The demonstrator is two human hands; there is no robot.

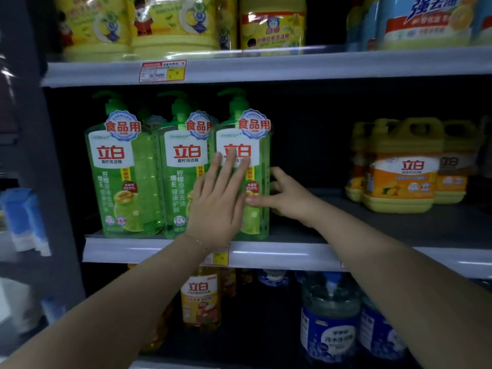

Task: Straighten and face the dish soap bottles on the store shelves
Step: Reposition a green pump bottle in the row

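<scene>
Three green pump bottles of dish soap stand upright in a row at the front of the middle shelf (292, 255), labels facing out. My left hand (217, 201) lies flat, fingers spread, against the front of the rightmost green bottle (257, 145). My right hand (286, 197) wraps around that bottle's right side, thumb on its front. The middle green bottle (181, 166) touches it; the left green bottle (117, 171) stands a little apart. More green bottles sit behind them, mostly hidden.
Yellow-orange soap jugs (404, 169) stand at the right of the same shelf, with a dark gap between them and the green bottles. Yellow jugs (271, 25) fill the upper shelf. Below are an orange-label bottle (201, 299) and blue bottles (330, 320).
</scene>
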